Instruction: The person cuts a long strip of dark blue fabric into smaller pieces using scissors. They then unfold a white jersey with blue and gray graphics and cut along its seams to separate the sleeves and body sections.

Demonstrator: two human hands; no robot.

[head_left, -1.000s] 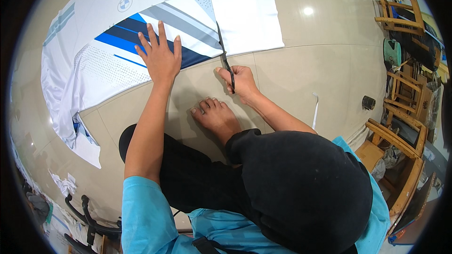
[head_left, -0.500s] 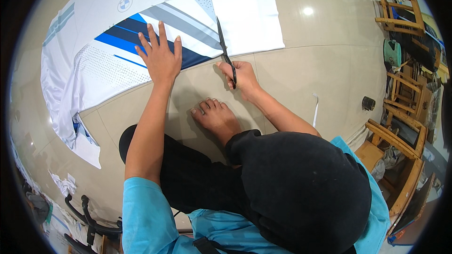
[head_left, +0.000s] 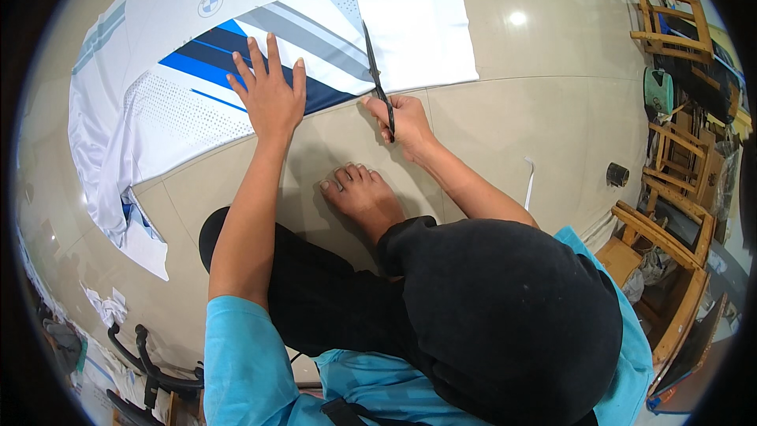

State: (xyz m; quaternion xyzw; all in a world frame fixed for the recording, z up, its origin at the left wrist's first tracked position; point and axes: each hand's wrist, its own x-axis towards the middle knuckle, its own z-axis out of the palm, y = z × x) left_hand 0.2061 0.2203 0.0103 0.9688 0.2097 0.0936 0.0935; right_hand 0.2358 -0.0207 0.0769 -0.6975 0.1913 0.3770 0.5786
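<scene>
Closed around scissors, the right hand is edging toward 12 o'clock, seemingly lengthening the cut beside the printed fabric panel. The left hand is resting splayed, empty, on that floor-spread panel.

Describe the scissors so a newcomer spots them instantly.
Find the big white cloth on the tiled floor. At its near edge, right of the blue-and-grey printed panel, the right grip holds the scissors. Only they have a dark, tapering blade.
</scene>
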